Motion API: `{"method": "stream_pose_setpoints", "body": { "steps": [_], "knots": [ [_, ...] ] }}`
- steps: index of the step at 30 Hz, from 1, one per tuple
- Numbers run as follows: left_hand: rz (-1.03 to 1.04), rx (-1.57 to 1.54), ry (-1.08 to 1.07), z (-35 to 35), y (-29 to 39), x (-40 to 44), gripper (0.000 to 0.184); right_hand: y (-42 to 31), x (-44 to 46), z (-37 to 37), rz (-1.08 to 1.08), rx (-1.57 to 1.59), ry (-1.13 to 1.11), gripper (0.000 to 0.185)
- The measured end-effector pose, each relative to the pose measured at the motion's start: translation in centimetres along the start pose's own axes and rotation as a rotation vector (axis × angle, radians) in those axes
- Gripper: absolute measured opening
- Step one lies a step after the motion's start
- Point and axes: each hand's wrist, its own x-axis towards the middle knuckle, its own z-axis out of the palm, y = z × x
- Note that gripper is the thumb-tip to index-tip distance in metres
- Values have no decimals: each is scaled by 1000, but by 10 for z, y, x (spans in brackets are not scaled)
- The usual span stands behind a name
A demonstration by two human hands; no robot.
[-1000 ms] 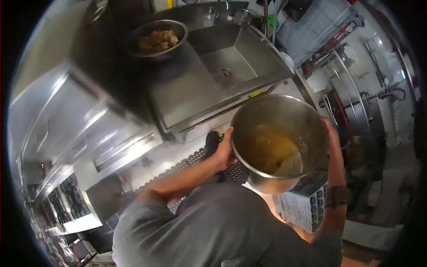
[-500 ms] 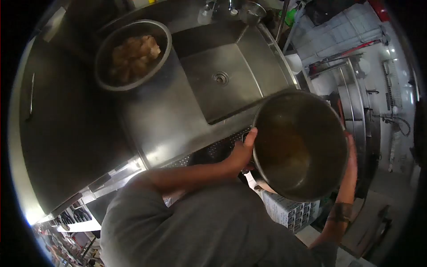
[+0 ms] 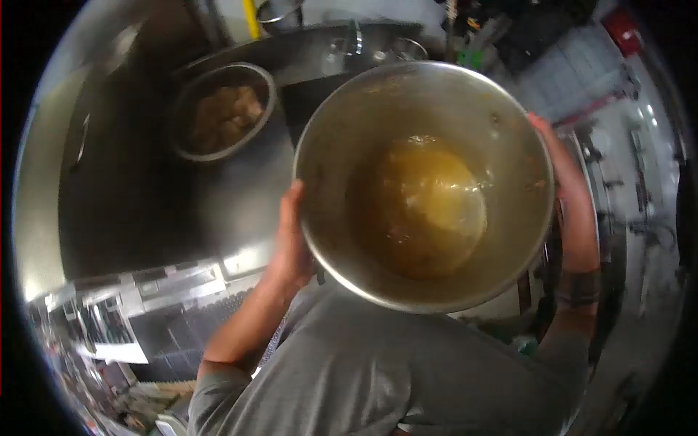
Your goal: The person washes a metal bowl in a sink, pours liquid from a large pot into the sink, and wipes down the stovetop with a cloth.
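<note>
A large, deep metal stockpot [image 3: 334,167] is held up in front of me, its mouth facing the camera. Yellowish-brown liquid [image 3: 429,211] pools at its bottom, with shiny reflections on it. My left hand [image 3: 292,243] grips the pot's left side, thumb at the rim; the other fingers are mostly hidden behind it. On the opposite side, my right hand [image 3: 554,149] holds the pot near the rim, its fingers partly concealed by the wall. The pot covers most of the sink behind it.
A metal bowl [image 3: 270,87] with pale brown chunks of food [image 3: 227,116] stands on the steel counter [image 3: 240,196] at the left. Behind the pot are a faucet [image 3: 356,38] and a small glass-like container [image 3: 408,49]. Shelving stands to the right.
The pot has come up and left, closer to the camera, and now hides the sink. Its liquid shows more plainly. Both hands have stayed on it.
</note>
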Motion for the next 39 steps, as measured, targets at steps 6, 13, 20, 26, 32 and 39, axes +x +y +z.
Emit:
{"method": "stream_pose_setpoints", "body": {
  "steps": [6,13,20,26,32,39],
  "knots": [
    [342,-36,325,-48,-10,-7,71,24,90,76,-81,-40,-335,66],
    [568,-4,629,-112,-3,-42,67,44,136,190,-213,-161,-598,70],
    [560,87,874,-147,19,-99,63,74,147,285,-283,-5,-819,59],
    [466,104,916,-203,23,-137,60,159,237,295,-263,-212,-955,37],
    [561,76,962,-157,26,-112,47,450,424,311,-530,-1187,-739,30],
    [525,279,1185,-154,26,-122,47,581,450,372,-582,-910,-203,31]
  ]
}}
